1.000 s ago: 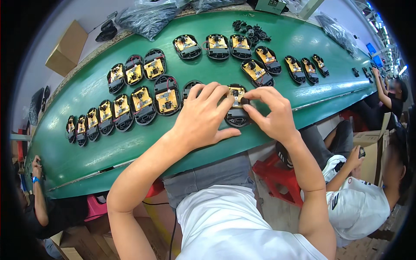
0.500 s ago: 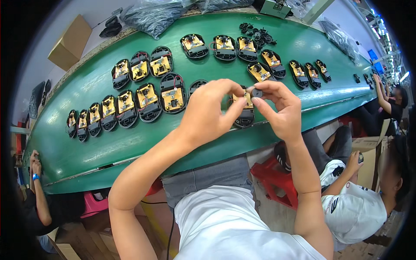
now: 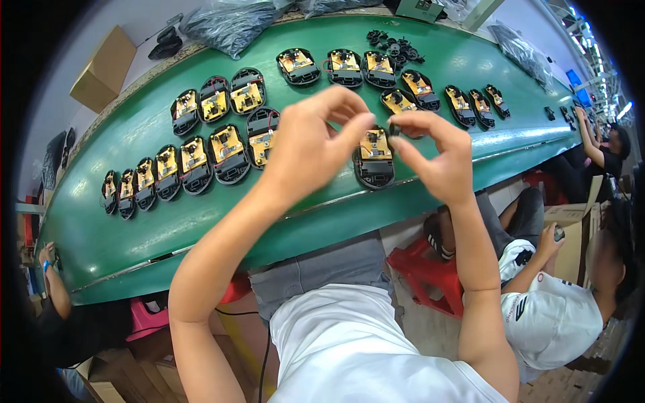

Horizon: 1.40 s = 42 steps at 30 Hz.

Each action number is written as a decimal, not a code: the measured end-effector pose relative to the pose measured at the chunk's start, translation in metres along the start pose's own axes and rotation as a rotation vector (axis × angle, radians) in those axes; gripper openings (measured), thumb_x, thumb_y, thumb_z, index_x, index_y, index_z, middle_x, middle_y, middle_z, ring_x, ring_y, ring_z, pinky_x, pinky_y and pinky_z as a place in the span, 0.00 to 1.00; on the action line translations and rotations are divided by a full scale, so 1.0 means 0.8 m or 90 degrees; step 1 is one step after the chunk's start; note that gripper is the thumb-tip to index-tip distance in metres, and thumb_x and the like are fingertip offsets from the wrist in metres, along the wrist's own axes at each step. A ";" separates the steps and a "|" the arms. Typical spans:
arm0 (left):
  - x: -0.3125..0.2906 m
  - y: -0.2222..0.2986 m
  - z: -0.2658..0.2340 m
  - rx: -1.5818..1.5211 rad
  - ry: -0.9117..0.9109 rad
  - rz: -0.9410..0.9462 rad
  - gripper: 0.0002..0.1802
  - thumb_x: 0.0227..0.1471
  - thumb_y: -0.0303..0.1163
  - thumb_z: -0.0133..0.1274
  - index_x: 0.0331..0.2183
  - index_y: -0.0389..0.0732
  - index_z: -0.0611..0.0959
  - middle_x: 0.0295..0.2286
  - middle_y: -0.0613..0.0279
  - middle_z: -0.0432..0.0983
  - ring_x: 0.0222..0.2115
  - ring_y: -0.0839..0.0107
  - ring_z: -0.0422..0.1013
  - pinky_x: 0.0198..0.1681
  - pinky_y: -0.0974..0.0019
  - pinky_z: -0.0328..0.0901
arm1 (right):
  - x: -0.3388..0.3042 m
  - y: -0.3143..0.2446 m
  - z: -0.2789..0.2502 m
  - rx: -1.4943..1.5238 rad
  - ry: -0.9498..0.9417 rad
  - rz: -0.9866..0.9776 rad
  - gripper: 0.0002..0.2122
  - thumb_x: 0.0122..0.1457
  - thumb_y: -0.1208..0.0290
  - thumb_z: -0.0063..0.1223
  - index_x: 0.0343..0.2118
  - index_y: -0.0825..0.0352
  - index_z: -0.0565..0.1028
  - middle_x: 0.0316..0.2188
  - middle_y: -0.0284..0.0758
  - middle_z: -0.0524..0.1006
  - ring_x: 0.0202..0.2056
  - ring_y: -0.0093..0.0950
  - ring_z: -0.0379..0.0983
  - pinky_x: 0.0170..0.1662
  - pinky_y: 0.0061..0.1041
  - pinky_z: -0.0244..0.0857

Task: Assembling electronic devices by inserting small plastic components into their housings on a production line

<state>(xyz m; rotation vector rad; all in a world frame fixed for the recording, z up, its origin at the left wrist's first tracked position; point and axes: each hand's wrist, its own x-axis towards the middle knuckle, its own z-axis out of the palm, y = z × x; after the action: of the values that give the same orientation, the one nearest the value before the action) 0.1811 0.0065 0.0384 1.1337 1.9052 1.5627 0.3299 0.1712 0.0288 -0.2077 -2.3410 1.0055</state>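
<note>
My right hand (image 3: 440, 151) pinches a small round black wheel (image 3: 394, 129) between thumb and forefinger. My left hand (image 3: 312, 138) is raised to its left, thumb and forefinger drawn together; whatever they hold, if anything, is too small to make out. Below and between the hands lies an opened computer mouse (image 3: 375, 161), its yellow circuit board and black base facing up, near the table's front edge. Another opened mouse (image 3: 261, 138) is partly covered by my left hand.
On the green table (image 3: 161, 232), several opened mice (image 3: 195, 164) stand in rows. A heap of small black parts (image 3: 396, 47) lies at the back, near plastic bags (image 3: 232, 27). A co-worker (image 3: 554, 316) sits at right by a red stool (image 3: 426, 275).
Both hands have risen slightly and parted, with my left hand moving up and left. The wheel has turned edge-on in my right fingers, and the mouse beneath shows more.
</note>
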 end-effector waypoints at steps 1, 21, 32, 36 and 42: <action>0.006 -0.012 -0.008 0.075 0.007 0.059 0.10 0.55 0.31 0.62 0.38 0.36 0.83 0.32 0.63 0.82 0.33 0.75 0.77 0.37 0.70 0.70 | 0.003 0.012 0.002 0.007 -0.006 0.015 0.13 0.51 0.76 0.67 0.41 0.68 0.82 0.36 0.37 0.83 0.35 0.28 0.80 0.40 0.25 0.73; 0.024 -0.070 0.032 0.270 -0.066 0.122 0.09 0.44 0.30 0.63 0.31 0.38 0.85 0.36 0.55 0.78 0.43 0.53 0.73 0.47 0.54 0.68 | 0.011 0.030 0.020 -0.088 -0.102 -0.021 0.08 0.50 0.75 0.66 0.33 0.70 0.80 0.31 0.40 0.81 0.34 0.38 0.79 0.39 0.32 0.72; 0.017 -0.072 0.035 0.285 -0.042 0.139 0.09 0.45 0.32 0.64 0.29 0.39 0.84 0.36 0.56 0.78 0.41 0.53 0.73 0.47 0.54 0.67 | 0.011 0.025 0.027 -0.091 -0.041 -0.070 0.09 0.54 0.75 0.64 0.38 0.68 0.79 0.29 0.35 0.80 0.27 0.28 0.78 0.33 0.26 0.71; 0.018 -0.075 0.034 0.287 -0.041 0.144 0.09 0.46 0.32 0.64 0.29 0.38 0.84 0.36 0.55 0.78 0.42 0.53 0.73 0.47 0.53 0.67 | 0.010 0.026 0.027 -0.114 -0.078 -0.021 0.07 0.55 0.73 0.65 0.35 0.68 0.81 0.28 0.34 0.79 0.25 0.27 0.76 0.32 0.25 0.70; 0.021 -0.072 0.034 0.276 -0.048 0.134 0.09 0.46 0.32 0.64 0.30 0.38 0.84 0.36 0.55 0.79 0.42 0.52 0.73 0.48 0.54 0.67 | 0.011 0.025 0.010 -0.091 -0.161 -0.002 0.10 0.53 0.73 0.66 0.39 0.68 0.82 0.30 0.35 0.79 0.28 0.27 0.76 0.34 0.25 0.70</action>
<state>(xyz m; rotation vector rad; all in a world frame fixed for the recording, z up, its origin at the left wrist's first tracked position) 0.1732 0.0341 -0.0205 1.5938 2.1937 1.2108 0.3164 0.1836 0.0143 -0.1393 -2.6447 0.9087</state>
